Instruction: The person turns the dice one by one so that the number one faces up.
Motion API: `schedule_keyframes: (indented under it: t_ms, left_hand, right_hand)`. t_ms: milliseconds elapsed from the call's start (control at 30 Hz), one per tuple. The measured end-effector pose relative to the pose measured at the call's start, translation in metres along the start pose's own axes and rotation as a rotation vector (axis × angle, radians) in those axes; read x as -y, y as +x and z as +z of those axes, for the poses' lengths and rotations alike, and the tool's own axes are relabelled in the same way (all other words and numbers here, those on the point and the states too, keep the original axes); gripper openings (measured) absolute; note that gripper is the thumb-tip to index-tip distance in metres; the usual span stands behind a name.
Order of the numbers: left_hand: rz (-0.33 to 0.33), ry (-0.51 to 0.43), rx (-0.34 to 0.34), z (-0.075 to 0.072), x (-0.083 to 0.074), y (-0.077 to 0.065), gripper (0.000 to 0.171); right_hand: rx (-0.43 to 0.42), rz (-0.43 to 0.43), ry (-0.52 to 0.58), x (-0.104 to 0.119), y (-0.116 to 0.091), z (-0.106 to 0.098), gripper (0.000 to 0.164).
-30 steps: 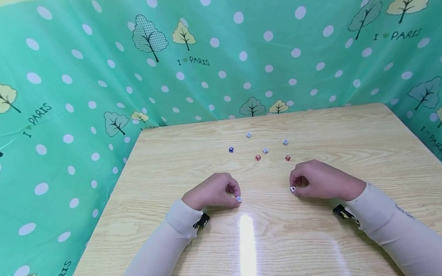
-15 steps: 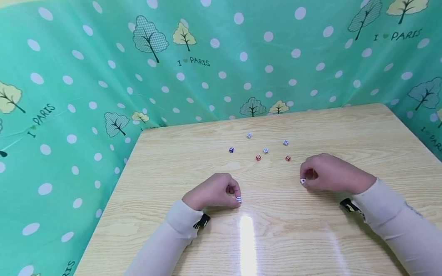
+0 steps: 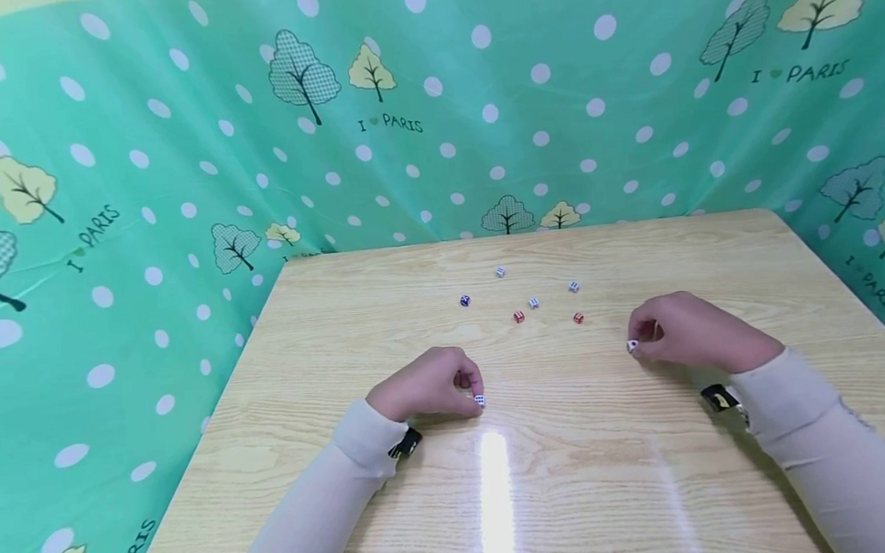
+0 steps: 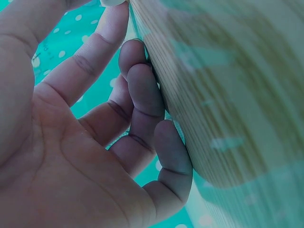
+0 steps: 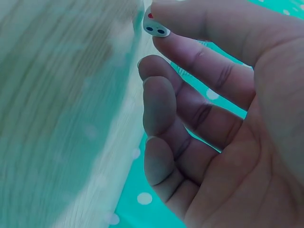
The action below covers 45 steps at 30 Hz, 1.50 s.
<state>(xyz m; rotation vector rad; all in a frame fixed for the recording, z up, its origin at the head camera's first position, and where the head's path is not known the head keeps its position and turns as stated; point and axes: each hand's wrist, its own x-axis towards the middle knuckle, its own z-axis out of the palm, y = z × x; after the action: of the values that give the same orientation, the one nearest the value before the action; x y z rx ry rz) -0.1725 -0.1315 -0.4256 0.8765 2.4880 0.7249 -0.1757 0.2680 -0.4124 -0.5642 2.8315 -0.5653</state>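
Note:
Between thumb and forefinger my left hand (image 3: 435,384) pinches a white die (image 3: 480,400) low over the table. In the left wrist view only an edge of that die (image 4: 112,2) shows, and the other fingers touch the wood. Farther right, my right hand (image 3: 689,330) pinches another white die (image 3: 632,346); the right wrist view shows its dark pips and a red one on that die (image 5: 156,24). Beyond the hands lie a blue die (image 3: 465,301), two red dice, the left one (image 3: 519,317) and the right one (image 3: 578,318), and three whitish dice, the middle one (image 3: 533,303) among them.
The wooden table (image 3: 339,315) reaches back to a green polka-dot cloth (image 3: 406,145), which also hangs along the left and right sides. A bright light reflection (image 3: 496,499) falls on the near tabletop.
My right hand has moved right and away from me with its white die, widening the gap between the hands. The left hand and the loose dice keep their places.

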Motion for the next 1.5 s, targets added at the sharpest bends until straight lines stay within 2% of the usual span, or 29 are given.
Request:
schedule_keyframes:
  t_ms: [567,933,1500]
  left_hand:
    - [-0.02,-0.011,0.004,0.0,-0.002,-0.001,0.017]
    - [-0.013,-0.002,0.004,-0.001,-0.002,-0.001,0.017]
    - [-0.014,0.002,0.002,0.0,0.0,0.001,0.017]
  right_hand:
    - [-0.038,0.074,-0.032,-0.024,-0.003,-0.011,0.006]
    - [-0.017,0.135,-0.01,-0.036,-0.006,-0.019,0.006]
    - [0.0,0.155,0.01,-0.05,-0.011,-0.023,0.005]
